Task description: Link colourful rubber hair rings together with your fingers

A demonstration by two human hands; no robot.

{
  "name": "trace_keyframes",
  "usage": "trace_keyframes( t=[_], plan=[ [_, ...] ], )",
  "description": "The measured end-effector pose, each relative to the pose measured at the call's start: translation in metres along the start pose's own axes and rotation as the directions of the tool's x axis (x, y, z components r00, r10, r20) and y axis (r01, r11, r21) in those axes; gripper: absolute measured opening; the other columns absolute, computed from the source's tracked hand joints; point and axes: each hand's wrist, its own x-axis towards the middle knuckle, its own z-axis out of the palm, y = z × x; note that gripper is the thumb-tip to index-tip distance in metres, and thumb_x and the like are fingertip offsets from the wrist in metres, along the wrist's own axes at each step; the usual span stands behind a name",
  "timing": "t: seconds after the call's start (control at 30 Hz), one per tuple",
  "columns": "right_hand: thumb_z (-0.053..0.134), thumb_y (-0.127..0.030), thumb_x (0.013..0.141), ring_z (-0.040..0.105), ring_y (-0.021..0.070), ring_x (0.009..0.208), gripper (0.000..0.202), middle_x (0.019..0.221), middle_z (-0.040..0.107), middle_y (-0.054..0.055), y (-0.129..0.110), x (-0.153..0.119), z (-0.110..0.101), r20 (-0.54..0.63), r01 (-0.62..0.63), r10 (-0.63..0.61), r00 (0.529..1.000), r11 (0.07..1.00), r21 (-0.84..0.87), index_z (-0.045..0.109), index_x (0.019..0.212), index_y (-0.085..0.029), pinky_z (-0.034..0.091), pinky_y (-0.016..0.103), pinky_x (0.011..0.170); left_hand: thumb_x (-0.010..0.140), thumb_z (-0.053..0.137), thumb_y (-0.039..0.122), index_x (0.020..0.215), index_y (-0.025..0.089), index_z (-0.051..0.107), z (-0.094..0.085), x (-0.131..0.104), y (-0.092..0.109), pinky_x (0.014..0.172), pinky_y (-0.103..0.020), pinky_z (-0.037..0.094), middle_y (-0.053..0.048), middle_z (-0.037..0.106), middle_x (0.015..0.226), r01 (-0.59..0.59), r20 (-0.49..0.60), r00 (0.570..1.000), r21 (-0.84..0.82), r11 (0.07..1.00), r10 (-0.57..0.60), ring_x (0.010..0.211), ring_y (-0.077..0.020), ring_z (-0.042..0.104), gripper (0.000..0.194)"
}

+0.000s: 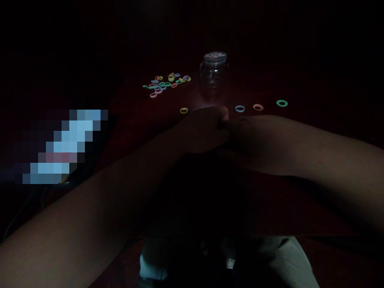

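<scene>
My left hand [205,130] and my right hand [252,138] meet over the dark red table, fingers bent inward. What they hold, if anything, is hidden in the shadow between them. Just beyond them lie a yellow band [184,111], a blue band [240,109], a pink band [258,107] and a green band [282,103], spread in a loose row. The yellow one is beside my left hand; the others are past my right hand.
A clear lidded jar [213,76] stands at the back. Left of it is a loose pile of colourful bands [163,85]. A lit, pixelated screen [72,138] with a cable is at the left. The table's near edge [210,236] crosses above my lap.
</scene>
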Motion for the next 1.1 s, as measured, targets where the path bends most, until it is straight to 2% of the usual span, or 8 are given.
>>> trace_keyframes(
  t=[0.23, 0.43, 0.77, 1.1],
  plan=[
    [0.047, -0.050, 0.079, 0.061, 0.0259, 0.082, 0.050, 0.092, 0.066, 0.008, -0.001, 0.000, 0.001, 0.004, -0.017, 0.017, 1.000, 0.999, 0.036, 0.053, 0.117, -0.019, 0.045, 0.036, 0.069, 0.073, 0.050, 0.028, 0.077, 0.015, 0.052, 0.000, 0.000, 0.000, 0.067, -0.028, 0.039, -0.002, 0.057, 0.078, -0.002, 0.000, 1.000, -0.008, 1.000, 0.002, 0.079, -0.0163, 0.052, 0.014],
    [0.048, -0.048, 0.079, 0.061, 0.0270, 0.083, 0.047, 0.092, 0.066, 0.010, -0.002, 0.000, -0.001, 0.028, -0.022, 0.020, 0.999, 0.997, 0.068, 0.056, 0.113, -0.017, 0.045, 0.037, 0.071, 0.072, 0.052, 0.027, 0.078, 0.016, 0.052, 0.001, -0.001, 0.003, 0.068, -0.029, 0.039, -0.003, 0.056, 0.078, 0.004, 0.002, 1.000, -0.030, 1.000, -0.004, 0.083, -0.0188, 0.053, 0.012],
    [0.048, -0.049, 0.077, 0.061, 0.0272, 0.083, 0.048, 0.093, 0.065, 0.009, -0.001, 0.000, 0.000, 0.030, -0.035, 0.033, 0.999, 0.998, 0.052, 0.056, 0.114, -0.018, 0.045, 0.038, 0.070, 0.071, 0.052, 0.026, 0.080, 0.016, 0.053, 0.001, -0.001, 0.004, 0.070, -0.029, 0.039, -0.003, 0.056, 0.079, 0.012, 0.007, 1.000, -0.004, 1.000, -0.012, 0.084, -0.0188, 0.052, 0.014],
    [0.046, -0.046, 0.080, 0.061, 0.0252, 0.081, 0.043, 0.091, 0.065, 0.009, 0.005, 0.010, -0.002, 0.017, 0.025, -0.025, 1.000, 0.999, 0.043, 0.057, 0.110, -0.017, 0.044, 0.036, 0.071, 0.073, 0.047, 0.025, 0.084, 0.015, 0.055, -0.001, -0.001, -0.001, 0.073, -0.030, 0.040, -0.003, 0.058, 0.084, -0.004, 0.013, 1.000, -0.026, 1.000, 0.005, 0.083, -0.0172, 0.052, 0.017]
  ],
)
